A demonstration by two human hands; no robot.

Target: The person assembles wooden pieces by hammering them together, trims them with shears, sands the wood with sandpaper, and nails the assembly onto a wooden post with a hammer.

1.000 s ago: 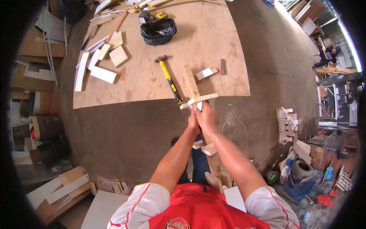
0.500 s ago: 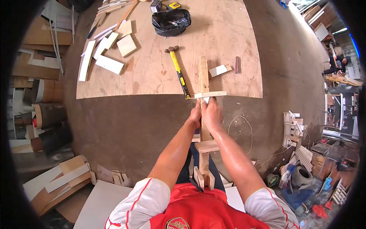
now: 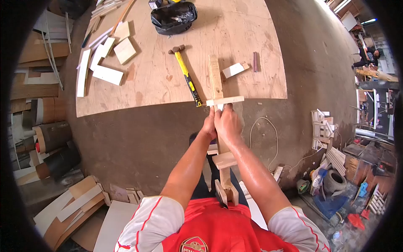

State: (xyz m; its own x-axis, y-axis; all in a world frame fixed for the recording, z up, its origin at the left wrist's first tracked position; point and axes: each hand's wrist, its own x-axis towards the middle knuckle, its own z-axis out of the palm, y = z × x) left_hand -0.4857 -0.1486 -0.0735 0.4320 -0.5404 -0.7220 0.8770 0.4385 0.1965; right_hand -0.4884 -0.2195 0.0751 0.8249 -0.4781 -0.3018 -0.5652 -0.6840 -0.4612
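Observation:
A long wooden bar point(image 3: 215, 77) with short crosspieces runs from the table's front edge back toward my waist. Both hands close around it just below the far crosspiece point(image 3: 225, 101). My left hand point(image 3: 209, 127) grips the bar's left side. On the right side, my right hand point(image 3: 228, 124) is closed, fingers curled under the crosspiece. A small white-faced patch shows between the hands; whether it is a separate piece I cannot tell. Nearer me are another crosspiece point(image 3: 225, 160) and upright end pieces point(image 3: 235, 196). A yellow-and-black hammer point(image 3: 187, 75) lies left of the bar.
On the plywood table point(image 3: 155, 90) lie wood offcuts point(image 3: 108, 74), a black plastic bag point(image 3: 174, 19), a white-faced block point(image 3: 236, 69) and a narrow brown strip point(image 3: 255, 61). A cable point(image 3: 275, 138) loops on the floor. Stacked boards stand left; a person point(image 3: 367, 56) is far right.
The view has shifted slightly, so the table and hammer sit further left and tilted. My hands keep their hold on the bar at about the same place.

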